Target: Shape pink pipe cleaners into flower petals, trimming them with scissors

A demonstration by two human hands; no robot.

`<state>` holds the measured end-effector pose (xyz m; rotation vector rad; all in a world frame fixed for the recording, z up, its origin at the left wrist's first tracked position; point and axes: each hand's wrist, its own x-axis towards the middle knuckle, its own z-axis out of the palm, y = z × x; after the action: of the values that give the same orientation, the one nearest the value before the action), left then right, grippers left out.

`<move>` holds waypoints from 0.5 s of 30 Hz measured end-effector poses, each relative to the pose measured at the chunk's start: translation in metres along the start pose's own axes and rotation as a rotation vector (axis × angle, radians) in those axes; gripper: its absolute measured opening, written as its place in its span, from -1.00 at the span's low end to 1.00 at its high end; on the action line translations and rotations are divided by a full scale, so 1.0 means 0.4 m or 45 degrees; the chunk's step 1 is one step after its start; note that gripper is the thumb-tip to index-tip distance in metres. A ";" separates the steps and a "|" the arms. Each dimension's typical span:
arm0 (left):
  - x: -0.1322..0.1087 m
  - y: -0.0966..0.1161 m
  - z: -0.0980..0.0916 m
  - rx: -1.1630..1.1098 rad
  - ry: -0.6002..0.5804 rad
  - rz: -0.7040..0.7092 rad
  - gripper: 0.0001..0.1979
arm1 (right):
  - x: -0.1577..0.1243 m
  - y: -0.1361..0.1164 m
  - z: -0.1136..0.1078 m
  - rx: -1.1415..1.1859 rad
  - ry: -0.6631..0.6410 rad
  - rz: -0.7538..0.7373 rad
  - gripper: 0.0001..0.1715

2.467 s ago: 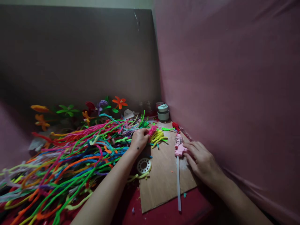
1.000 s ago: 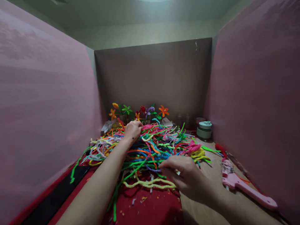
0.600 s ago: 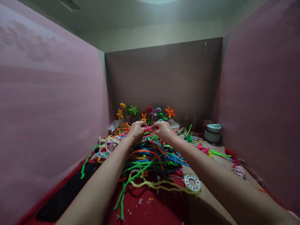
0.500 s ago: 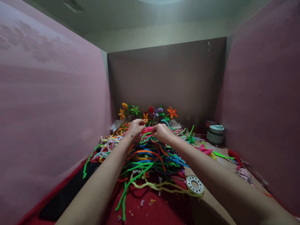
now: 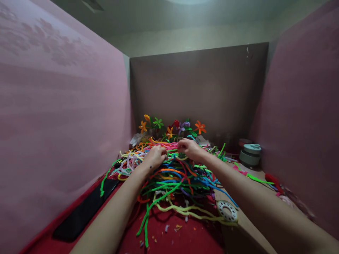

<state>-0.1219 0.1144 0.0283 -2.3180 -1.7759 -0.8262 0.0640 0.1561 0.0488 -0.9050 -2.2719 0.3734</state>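
A heap of pipe cleaners in many colours (image 5: 169,176) covers the red table top (image 5: 164,240). Both my arms reach into its far side. My left hand (image 5: 156,157) rests on the heap with its fingers curled around strands. My right hand (image 5: 189,147) lies a little further back, fingers pinched on a pink strand (image 5: 173,145). The two hands are close together, almost touching.
Pipe-cleaner flowers (image 5: 172,127) stand behind the heap against a brown back board. A round pale green tin (image 5: 250,154) sits at the back right. A white plastic ring (image 5: 227,210) lies on a cardboard sheet (image 5: 241,233). A black flat object (image 5: 84,211) lies at left. Pink walls close both sides.
My right hand left the pink tool at right and reached into the heap beside my left hand. The view swung left and up. In the last half second my left hand dropped slightly.
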 end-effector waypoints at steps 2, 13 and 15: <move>-0.006 -0.010 0.005 0.003 0.016 -0.013 -0.87 | -0.004 0.012 -0.025 0.170 0.091 0.001 -0.84; 0.041 0.117 0.068 0.024 0.164 0.057 -0.63 | -0.010 -0.003 -0.052 1.351 0.222 0.031 -0.82; 0.055 0.132 0.110 0.020 0.118 0.044 -0.64 | -0.014 -0.048 -0.057 1.400 0.152 -0.030 -0.85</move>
<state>-0.0543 0.1345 0.0141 -2.2553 -1.6941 -0.8955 0.0725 0.1388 0.0721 -0.2918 -1.5628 1.3274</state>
